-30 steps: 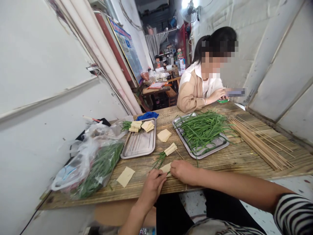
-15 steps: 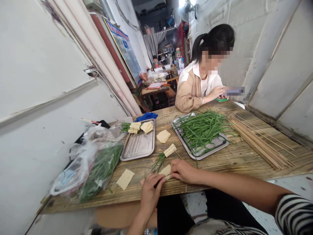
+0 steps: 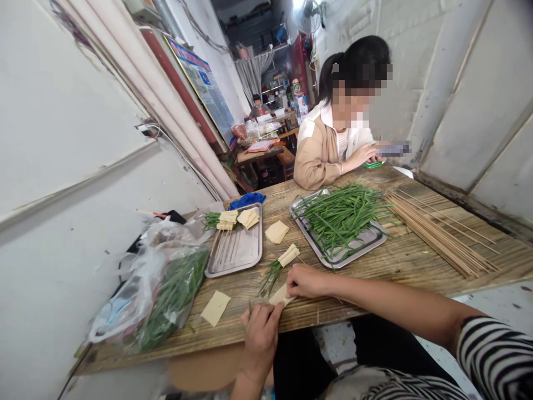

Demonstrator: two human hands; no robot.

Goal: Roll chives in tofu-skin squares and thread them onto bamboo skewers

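My left hand (image 3: pixel 260 331) rests at the near edge of the wooden table (image 3: pixel 387 261), fingers curled against the lower end of a pale tofu-skin roll (image 3: pixel 280 295). My right hand (image 3: pixel 305 280) pinches the roll's upper end. Green chive ends stick out near the left fingers. A finished roll with chives (image 3: pixel 280 261) lies just beyond. A loose tofu-skin sheet (image 3: pixel 215 308) lies to the left of my hands.
A steel tray of chives (image 3: pixel 339 222) and a pile of bamboo skewers (image 3: pixel 441 236) lie to the right. A second tray (image 3: pixel 237 244) holds finished rolls. A plastic bag of chives (image 3: pixel 166 289) sits left. A person in a beige jacket (image 3: pixel 325 150) sits across.
My left hand has slid back toward the table edge, and the roll now lies stretched between both hands. The view has shifted slightly.
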